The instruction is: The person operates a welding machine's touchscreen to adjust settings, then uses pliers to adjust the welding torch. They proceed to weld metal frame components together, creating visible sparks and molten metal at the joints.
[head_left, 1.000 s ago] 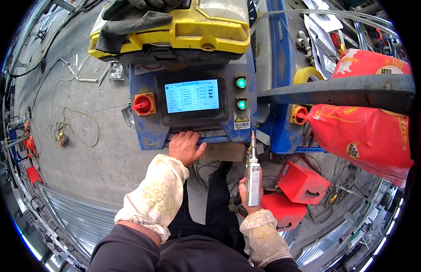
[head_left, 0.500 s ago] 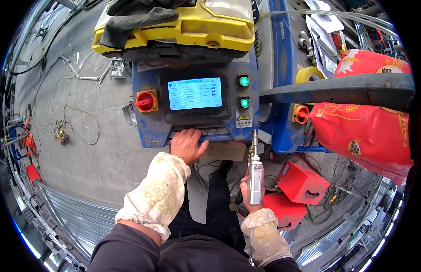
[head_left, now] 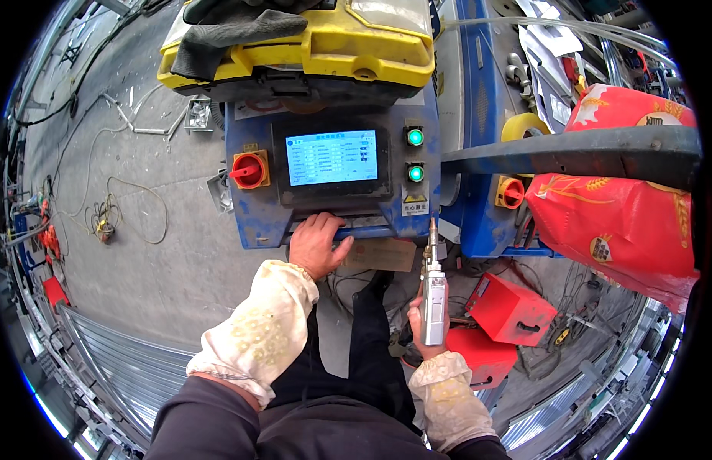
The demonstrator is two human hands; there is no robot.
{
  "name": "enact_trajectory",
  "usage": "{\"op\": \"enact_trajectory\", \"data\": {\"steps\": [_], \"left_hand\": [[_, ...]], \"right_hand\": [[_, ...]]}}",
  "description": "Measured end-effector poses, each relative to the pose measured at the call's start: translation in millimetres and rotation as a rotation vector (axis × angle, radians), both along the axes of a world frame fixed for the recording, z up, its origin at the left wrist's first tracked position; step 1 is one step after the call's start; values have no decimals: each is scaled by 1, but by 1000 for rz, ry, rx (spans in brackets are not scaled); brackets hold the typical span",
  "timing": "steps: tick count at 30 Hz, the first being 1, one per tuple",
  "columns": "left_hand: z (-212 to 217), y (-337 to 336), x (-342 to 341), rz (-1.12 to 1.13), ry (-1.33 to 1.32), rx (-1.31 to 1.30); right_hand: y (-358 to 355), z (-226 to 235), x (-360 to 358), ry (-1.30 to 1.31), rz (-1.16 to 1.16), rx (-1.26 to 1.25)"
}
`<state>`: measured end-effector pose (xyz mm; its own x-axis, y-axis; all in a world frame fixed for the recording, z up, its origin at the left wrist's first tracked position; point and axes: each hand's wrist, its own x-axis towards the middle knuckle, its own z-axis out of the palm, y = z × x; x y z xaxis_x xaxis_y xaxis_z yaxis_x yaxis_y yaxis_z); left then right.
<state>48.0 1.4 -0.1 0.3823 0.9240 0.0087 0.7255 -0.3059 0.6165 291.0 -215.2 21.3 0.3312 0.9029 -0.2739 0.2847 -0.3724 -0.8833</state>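
Observation:
My left hand (head_left: 321, 244) grips the front edge of a blue machine (head_left: 256, 222), its fingers hooked over into the dark recess and its thumb lying to the right. Just beyond it a lit blue touchscreen (head_left: 331, 158) shows rows of fields. To the right, my right hand (head_left: 419, 326) is closed around a silver handheld welding gun (head_left: 434, 307). The gun's narrow copper-coloured nozzle points away from me, beside the machine's front right corner. Pale patterned sleeve covers are on both forearms.
A red rotary switch (head_left: 249, 170) and two lit green buttons (head_left: 415, 138) flank the screen. A yellow toolbox (head_left: 379, 61) with grey gloves (head_left: 233, 38) sits atop the machine. On the right are a red sack (head_left: 609, 222), a dark metal bar (head_left: 570, 151) and red boxes (head_left: 513, 307).
The left forearm has shifted slightly left while its hand stays on the machine's edge. The view has moved a little; the right hand still holds the welding gun.

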Motion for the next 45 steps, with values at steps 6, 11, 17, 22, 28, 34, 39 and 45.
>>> {"op": "enact_trajectory", "data": {"steps": [6, 11, 17, 22, 28, 34, 39, 45], "left_hand": [[23, 8, -3, 135, -284, 86], [34, 29, -6, 252, -440, 40], [44, 57, 1, 294, -408, 0], [46, 62, 6, 280, -316, -3], [52, 60, 12, 279, -247, -40], [51, 35, 3, 212, -252, -49], [48, 14, -2, 180, -208, -40], [55, 40, 5, 172, -188, -1]], "right_hand": [[0, 6, 3, 64, 19, 9], [1, 6, 0, 74, -31, -3], [1, 5, 1, 58, -19, 6], [2, 7, 0, 17, -15, 4], [4, 6, 0, -23, -1, 1], [10, 13, 0, -81, 29, 0], [7, 6, 2, -117, 36, 8], [12, 8, 0, -214, 54, 31]]}}
